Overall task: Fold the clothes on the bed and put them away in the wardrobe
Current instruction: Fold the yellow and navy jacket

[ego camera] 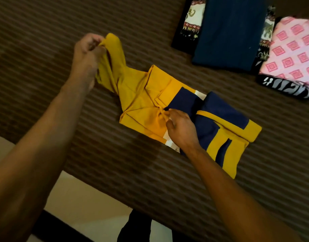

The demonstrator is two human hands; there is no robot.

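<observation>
While the left grip [88, 48] lifts the yellow garment's [143, 95] end (bunched), the right grip [180, 127] pinches its middle.

Pink patterned cloth [293, 51] and zebra-print cloth [288, 88], both cropped at right edge

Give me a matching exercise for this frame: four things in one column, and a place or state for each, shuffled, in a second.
Things
1. left hand
2. right hand
3. plain dark blue folded cloth
4. pink folded cloth with square pattern

Places or states
A. at the frame's right edge, on a black-and-white cloth
B. pinching the middle of the yellow and navy garment
C. lifting the garment's yellow end off the brown striped bedcover
D. lying flat between two dark printed cloths

Pairs: 1-C, 2-B, 3-D, 4-A
</observation>
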